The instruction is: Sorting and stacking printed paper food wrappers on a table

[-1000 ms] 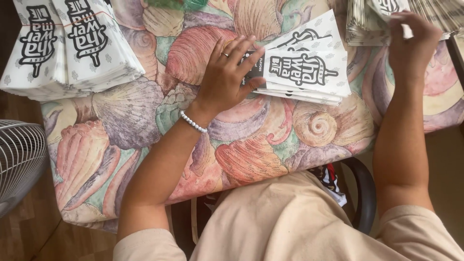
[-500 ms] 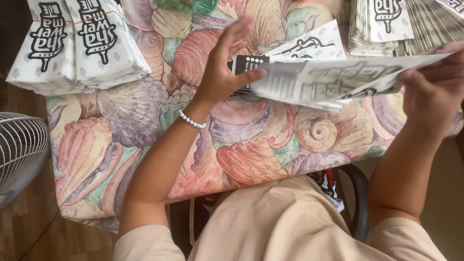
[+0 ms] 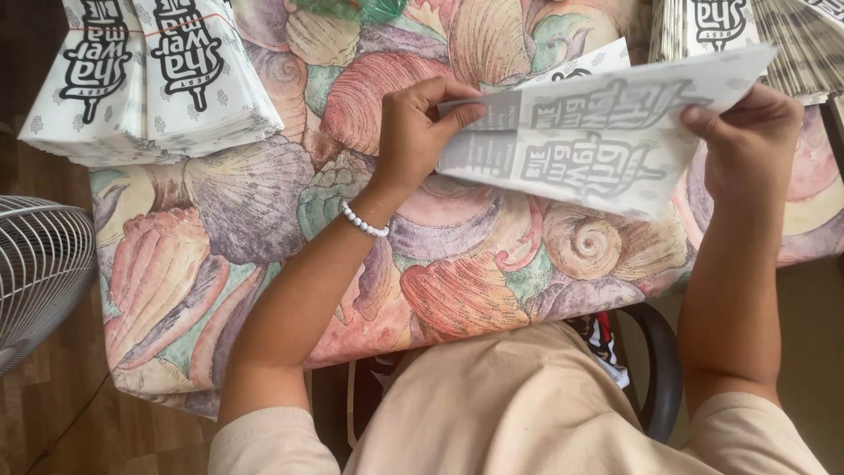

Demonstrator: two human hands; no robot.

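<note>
Pinching paper bag (image 3: 607, 141) at 9 and 3 o'clock, left hand (image 3: 418, 132), right hand (image 3: 747, 145) fingers closed on it; uneven pull could tear it

You are in a home set up for piecework, not a factory. The surface (image 3: 264, 290) wears a soft cloth printed with big seashells. Stacks of printed paper bags (image 3: 149, 79) lie well to the left of your left grip (image 3: 418, 132), and more bags (image 3: 791, 44) fan out above your right grip (image 3: 747, 145). A wire-guarded fan (image 3: 40, 273) stands on a wood floor (image 3: 61, 413).
</note>
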